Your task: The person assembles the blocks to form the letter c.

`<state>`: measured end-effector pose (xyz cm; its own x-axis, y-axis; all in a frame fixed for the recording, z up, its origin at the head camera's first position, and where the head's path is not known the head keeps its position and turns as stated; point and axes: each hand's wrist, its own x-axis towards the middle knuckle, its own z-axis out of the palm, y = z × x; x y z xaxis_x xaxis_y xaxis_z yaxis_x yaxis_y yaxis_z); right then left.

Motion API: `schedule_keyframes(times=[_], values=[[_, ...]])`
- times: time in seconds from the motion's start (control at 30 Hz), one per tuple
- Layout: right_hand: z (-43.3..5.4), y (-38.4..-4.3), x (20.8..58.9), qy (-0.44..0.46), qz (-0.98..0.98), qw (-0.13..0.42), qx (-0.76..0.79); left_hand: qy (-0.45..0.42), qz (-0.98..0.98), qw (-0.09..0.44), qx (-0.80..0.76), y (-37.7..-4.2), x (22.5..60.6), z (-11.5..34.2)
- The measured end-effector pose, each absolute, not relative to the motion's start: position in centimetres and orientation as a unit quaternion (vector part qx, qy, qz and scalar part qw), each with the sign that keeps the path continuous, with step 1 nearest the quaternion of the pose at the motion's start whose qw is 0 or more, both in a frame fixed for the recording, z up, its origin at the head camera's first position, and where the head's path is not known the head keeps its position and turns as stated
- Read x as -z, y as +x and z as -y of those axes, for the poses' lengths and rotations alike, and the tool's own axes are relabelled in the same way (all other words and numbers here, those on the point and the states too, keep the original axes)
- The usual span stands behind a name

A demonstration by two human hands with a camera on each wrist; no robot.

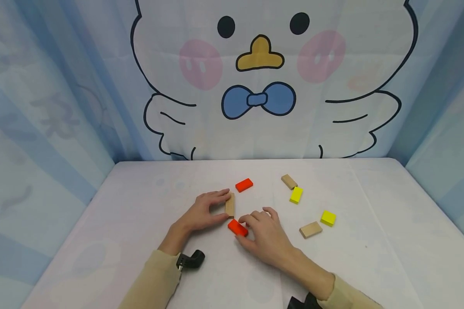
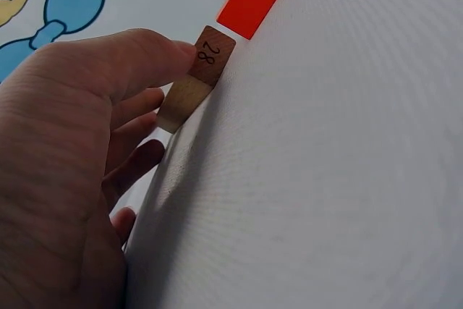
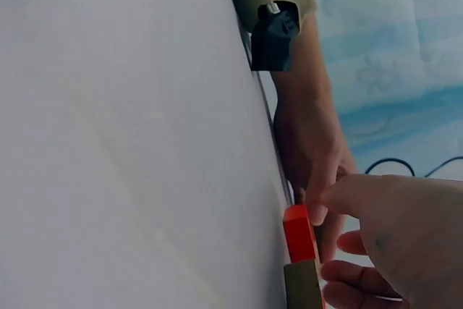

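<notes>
At the middle of the table, my left hand point(image 1: 203, 211) grips a plain wooden block point(image 1: 230, 206) by its two ends, fingers at the far end and thumb at the near end. In the left wrist view, the thumb lies on an end face point(image 2: 213, 56) marked 28. My right hand point(image 1: 267, 235) pinches a red block point(image 1: 237, 228) between thumb and index finger, just off the near end of the wooden block. The right wrist view shows a red block point(image 3: 298, 233) by the fingertips, with a darker wooden-looking block point(image 3: 302, 284) beside it.
Another red block point(image 1: 244, 185) lies beyond the hands. To the right, a wooden block point(image 1: 288, 181) touches a yellow block point(image 1: 296, 195). Nearer, a wooden block point(image 1: 310, 230) lies beside a second yellow block point(image 1: 328, 218). A printed curtain point(image 1: 259, 137) stands behind the table.
</notes>
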<state>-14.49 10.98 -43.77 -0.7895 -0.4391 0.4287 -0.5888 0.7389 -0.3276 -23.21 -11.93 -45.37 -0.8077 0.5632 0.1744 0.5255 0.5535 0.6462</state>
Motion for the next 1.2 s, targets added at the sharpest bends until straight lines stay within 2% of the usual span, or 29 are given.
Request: schedule_keyframes(times=[0.17, 0.53, 1.0, 1.2], values=[[-11.7, -14.8, 43.0, 0.274, 0.918, 0.157, -0.239, 0.308, -0.88, 0.029, -0.361, -23.1, 45.4, 12.0], [-14.6, -15.5, 41.1, 0.258, 0.926, 0.099, -0.258, 0.307, -0.877, 0.013, -0.37, -23.4, 45.7, 12.0], [-17.5, -14.6, 41.1, 0.302, 0.925, 0.001, -0.231, 0.295, -0.878, 0.029, -0.375, -23.0, 45.6, 12.1], [-17.9, -14.3, 41.2, 0.31, 0.927, -0.007, -0.209, 0.297, -0.878, 0.03, -0.375, -23.1, 45.6, 12.0]])
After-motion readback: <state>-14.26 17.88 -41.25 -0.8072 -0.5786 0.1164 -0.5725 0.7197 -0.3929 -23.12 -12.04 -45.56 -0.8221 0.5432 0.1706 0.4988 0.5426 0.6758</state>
